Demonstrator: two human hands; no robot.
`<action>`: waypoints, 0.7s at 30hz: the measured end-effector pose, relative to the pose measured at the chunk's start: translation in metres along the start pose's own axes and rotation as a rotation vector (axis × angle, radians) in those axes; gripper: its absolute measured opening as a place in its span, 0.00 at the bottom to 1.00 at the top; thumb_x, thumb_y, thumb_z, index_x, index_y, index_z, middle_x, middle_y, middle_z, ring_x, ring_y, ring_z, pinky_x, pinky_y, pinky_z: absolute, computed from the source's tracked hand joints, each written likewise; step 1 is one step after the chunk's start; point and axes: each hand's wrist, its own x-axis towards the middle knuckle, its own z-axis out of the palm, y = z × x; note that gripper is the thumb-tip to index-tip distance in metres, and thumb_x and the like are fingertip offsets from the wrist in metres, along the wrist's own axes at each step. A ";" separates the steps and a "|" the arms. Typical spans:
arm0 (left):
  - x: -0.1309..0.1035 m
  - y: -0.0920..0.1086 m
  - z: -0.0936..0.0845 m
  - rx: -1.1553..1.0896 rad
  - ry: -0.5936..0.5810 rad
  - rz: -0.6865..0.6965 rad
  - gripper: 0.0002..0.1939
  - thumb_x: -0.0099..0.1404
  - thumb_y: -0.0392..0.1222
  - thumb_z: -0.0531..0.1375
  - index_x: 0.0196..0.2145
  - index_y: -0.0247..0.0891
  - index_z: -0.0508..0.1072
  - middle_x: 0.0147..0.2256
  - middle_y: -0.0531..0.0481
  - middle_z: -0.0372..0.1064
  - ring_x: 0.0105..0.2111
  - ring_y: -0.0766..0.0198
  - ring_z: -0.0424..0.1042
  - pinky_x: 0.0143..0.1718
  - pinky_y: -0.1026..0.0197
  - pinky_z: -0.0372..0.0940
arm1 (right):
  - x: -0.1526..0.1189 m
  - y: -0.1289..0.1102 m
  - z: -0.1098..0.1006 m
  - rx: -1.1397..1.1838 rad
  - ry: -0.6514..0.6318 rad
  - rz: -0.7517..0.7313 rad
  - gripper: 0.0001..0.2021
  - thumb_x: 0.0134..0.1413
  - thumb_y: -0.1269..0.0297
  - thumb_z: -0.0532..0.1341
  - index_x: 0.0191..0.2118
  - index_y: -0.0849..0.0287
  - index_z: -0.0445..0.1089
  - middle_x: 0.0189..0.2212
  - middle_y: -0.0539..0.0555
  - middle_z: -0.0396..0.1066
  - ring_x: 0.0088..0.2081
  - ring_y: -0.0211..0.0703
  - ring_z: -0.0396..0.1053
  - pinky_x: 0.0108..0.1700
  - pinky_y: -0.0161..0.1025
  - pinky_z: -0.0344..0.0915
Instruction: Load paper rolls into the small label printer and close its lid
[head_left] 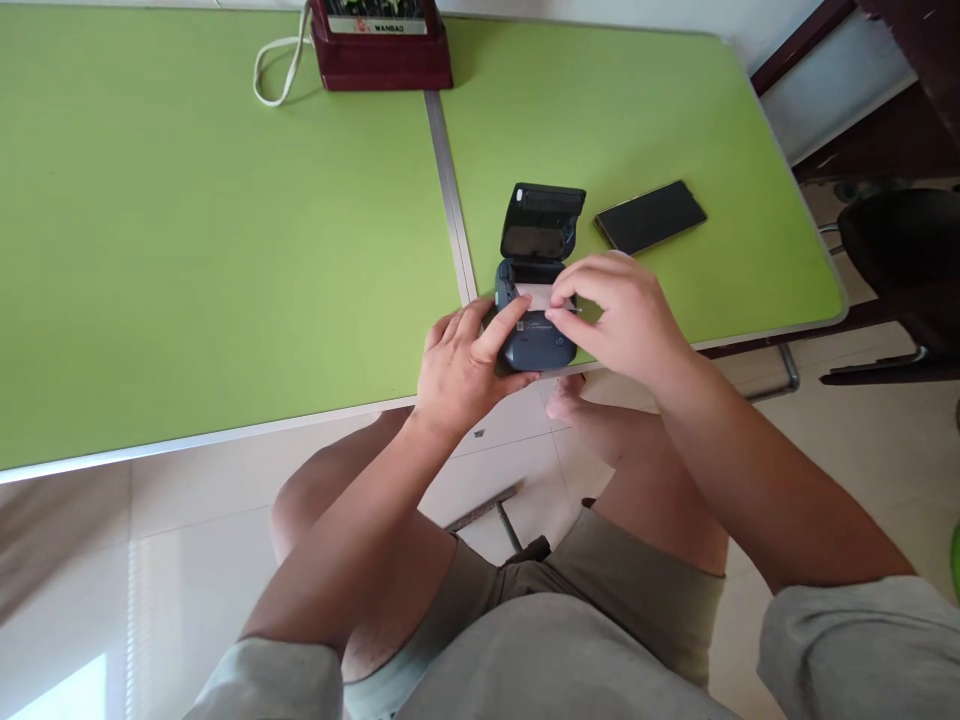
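Note:
A small dark label printer (538, 348) sits at the table's front edge with its black lid (541, 222) raised. In its open bay lies a pale paper roll (535, 294). My left hand (466, 358) grips the printer from the left, its index fingertip resting on the paper and its thumb along the front. From the right, my right hand (611, 310) pinches the paper's right end between thumb and index finger. The fingers partly cover the roll, so its far end is hidden.
Beyond my right hand a black phone (651, 217) lies on the green table (225, 230). A dark red device (386, 62) with a white cord (271, 98) stands at the back. A metal seam crosses the tabletop. A black chair (900, 250) is off to the right.

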 end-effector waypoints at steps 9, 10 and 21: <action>0.000 0.002 -0.003 0.037 -0.031 0.027 0.35 0.66 0.62 0.68 0.66 0.52 0.69 0.67 0.36 0.65 0.67 0.42 0.66 0.65 0.41 0.62 | 0.007 0.015 -0.010 -0.075 0.190 0.105 0.12 0.63 0.58 0.63 0.51 0.46 0.73 0.56 0.57 0.76 0.64 0.62 0.67 0.65 0.63 0.62; 0.000 0.002 -0.003 0.039 -0.031 0.024 0.34 0.66 0.62 0.67 0.66 0.52 0.69 0.67 0.35 0.65 0.67 0.41 0.67 0.65 0.40 0.62 | 0.013 0.018 -0.009 -0.086 0.187 0.123 0.16 0.63 0.57 0.63 0.56 0.44 0.70 0.59 0.57 0.74 0.66 0.63 0.65 0.66 0.64 0.61; 0.000 0.001 -0.002 0.019 -0.031 0.009 0.36 0.65 0.61 0.70 0.66 0.54 0.68 0.67 0.37 0.65 0.66 0.41 0.67 0.65 0.39 0.62 | -0.006 0.001 -0.007 0.116 0.373 0.123 0.09 0.64 0.60 0.58 0.48 0.50 0.69 0.41 0.54 0.77 0.46 0.49 0.76 0.53 0.51 0.71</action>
